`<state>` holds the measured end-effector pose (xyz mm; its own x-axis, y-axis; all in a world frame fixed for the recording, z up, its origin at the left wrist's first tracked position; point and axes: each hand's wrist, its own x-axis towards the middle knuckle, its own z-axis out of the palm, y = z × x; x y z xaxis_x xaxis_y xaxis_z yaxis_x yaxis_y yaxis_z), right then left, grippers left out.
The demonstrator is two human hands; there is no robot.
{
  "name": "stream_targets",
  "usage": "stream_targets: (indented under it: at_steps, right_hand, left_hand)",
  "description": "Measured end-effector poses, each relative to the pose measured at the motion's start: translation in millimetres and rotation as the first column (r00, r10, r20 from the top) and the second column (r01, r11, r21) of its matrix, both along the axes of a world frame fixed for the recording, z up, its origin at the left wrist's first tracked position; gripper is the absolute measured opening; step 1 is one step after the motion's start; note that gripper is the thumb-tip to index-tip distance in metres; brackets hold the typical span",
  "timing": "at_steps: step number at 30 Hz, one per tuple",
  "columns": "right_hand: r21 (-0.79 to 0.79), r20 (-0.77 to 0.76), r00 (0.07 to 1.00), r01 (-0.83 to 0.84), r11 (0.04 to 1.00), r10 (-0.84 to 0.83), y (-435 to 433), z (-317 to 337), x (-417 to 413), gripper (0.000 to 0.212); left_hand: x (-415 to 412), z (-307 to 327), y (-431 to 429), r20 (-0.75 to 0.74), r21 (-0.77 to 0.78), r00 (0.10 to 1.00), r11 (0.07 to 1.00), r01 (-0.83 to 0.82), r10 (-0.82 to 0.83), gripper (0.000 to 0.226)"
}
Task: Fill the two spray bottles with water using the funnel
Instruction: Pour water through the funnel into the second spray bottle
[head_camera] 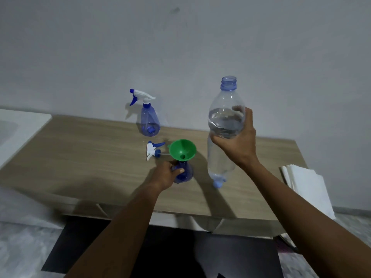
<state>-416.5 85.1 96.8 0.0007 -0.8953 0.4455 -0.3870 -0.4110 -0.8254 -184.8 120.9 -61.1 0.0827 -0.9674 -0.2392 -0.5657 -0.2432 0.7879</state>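
Spray bottles are both standing on the wooden tabletop [100,153], which is running along a pale wall. My right hand [239,145] is holding the clear water bottle [224,121] upright above the tabletop, with my fingers [248,117] wrapping round its middle. Its mouth is standing uncapped, and the water inside is reaching about the level of my fingertips. A stack of white sheets [305,189] is lying at the tabletop's right end. The far spray bottle [149,121] is standing near the wall, wearing its trigger head. The near spray bottle [185,173] is standing closer to me, left of the water bottle, and my left hand [166,174] is gripping it just below the neck, fingers curling round it. The green funnel [182,150] is sitting in its open neck. A loose trigger head [153,150] is lying on its side just left of the funnel. A small blue cap [217,184] is lying on the tabletop beneath the water bottle's base.
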Motion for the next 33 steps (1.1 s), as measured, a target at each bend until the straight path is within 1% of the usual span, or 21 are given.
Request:
stream_targets:
  at_steps: [2,5,8,10,11,13,14,16,20,22,25,26,27,29,30,31,33]
  right_hand:
    - [0.030,-0.050,0.998,-0.048,0.998,0.049,5.0,3.8,-10.4,0.076]
    - [0.077,-0.101,0.990,-0.095,0.993,0.102,12.2,4.8,-25.9,0.073]
    - [0.129,-0.130,0.980,-0.134,0.982,0.151,18.0,3.0,-39.4,0.072]
    - [0.180,-0.159,0.969,-0.162,0.970,0.191,20.5,1.2,-47.9,0.070]
    - [0.213,-0.184,0.957,-0.182,0.960,0.222,21.2,0.8,-51.7,0.070]
    - [0.281,-0.245,0.928,-0.210,0.936,0.281,21.7,0.4,-57.5,0.071]
    - [0.313,-0.269,0.913,-0.218,0.924,0.307,21.6,0.5,-59.3,0.071]
    - [0.372,-0.302,0.883,-0.239,0.897,0.360,22.2,-0.6,-61.5,0.070]
    - [0.449,-0.367,0.832,-0.235,0.862,0.417,22.7,-5.1,-62.4,0.072]
    - [0.472,-0.402,0.807,-0.222,0.853,0.432,21.5,-7.6,-61.8,0.073]
    - [0.514,-0.437,0.774,-0.203,0.833,0.458,21.5,-8.2,-59.7,0.069]
    - [0.527,-0.448,0.763,-0.196,0.827,0.466,21.1,-8.5,-59.3,0.069]
    - [0.537,-0.457,0.752,-0.192,0.822,0.475,21.0,-8.0,-58.6,0.069]
    - [0.555,-0.470,0.735,-0.186,0.811,0.490,20.2,-7.9,-57.5,0.069]
    - [0.564,-0.476,0.726,-0.182,0.806,0.496,19.7,-7.6,-56.8,0.069]
    - [0.573,-0.482,0.718,-0.176,0.801,0.502,19.1,-7.5,-56.4,0.068]
    - [0.596,-0.484,0.709,-0.163,0.787,0.513,18.4,-6.3,-55.7,0.066]
  left_hand:
    - [-6.9,5.8,0.8,-0.008,-0.014,1.000,1.000,-0.010,0.010,0.008]
    - [-14.4,11.1,2.4,-0.027,-0.030,1.000,1.000,-0.003,0.002,0.018]
    - [-15.8,9.9,1.4,-0.032,-0.041,0.999,0.999,0.008,-0.009,0.022]
    - [-8.1,-9.4,-6.3,-0.013,-0.031,1.000,1.000,0.004,-0.004,0.035]
    - [-3.2,-24.7,-12.9,-0.031,-0.024,1.000,1.000,0.002,-0.003,0.037]
    - [-7.9,-16.9,-9.5,-0.049,-0.045,0.999,0.999,-0.001,-0.001,0.026]
    - [-13.8,-1.6,-2.8,-0.056,-0.072,0.998,0.997,-0.001,-0.003,0.019]
    - [-17.3,2.5,-0.4,-0.077,-0.102,0.997,0.995,0.007,-0.015,0.012]
    - [-17.5,0.4,-0.3,-0.077,-0.101,0.997,0.995,-0.007,0.000,0.018]
    - [-18.0,0.6,-0.5,-0.070,-0.090,0.998,0.996,-0.012,0.006,0.015]
    - [-18.1,1.0,-0.7,-0.082,-0.081,0.997,0.997,-0.018,0.011,0.017]
    - [-17.2,-1.6,-1.6,-0.078,-0.077,0.997,0.997,-0.020,0.014,0.019]
    - [-14.9,-7.8,-4.7,-0.070,-0.064,0.997,0.998,-0.028,0.024,0.026]
    - [-6.9,-34.1,-15.9,-0.072,-0.024,0.997,0.999,-0.041,0.039,0.038]
    - [-6.4,-37.1,-17.6,-0.081,-0.030,0.996,0.999,-0.038,0.036,0.039]
    - [-8.0,-33.1,-15.4,-0.085,-0.034,0.996,0.999,-0.041,0.038,0.036]
    - [-14.4,-12.7,-6.1,-0.085,-0.050,0.995,0.997,-0.050,0.046,0.023]
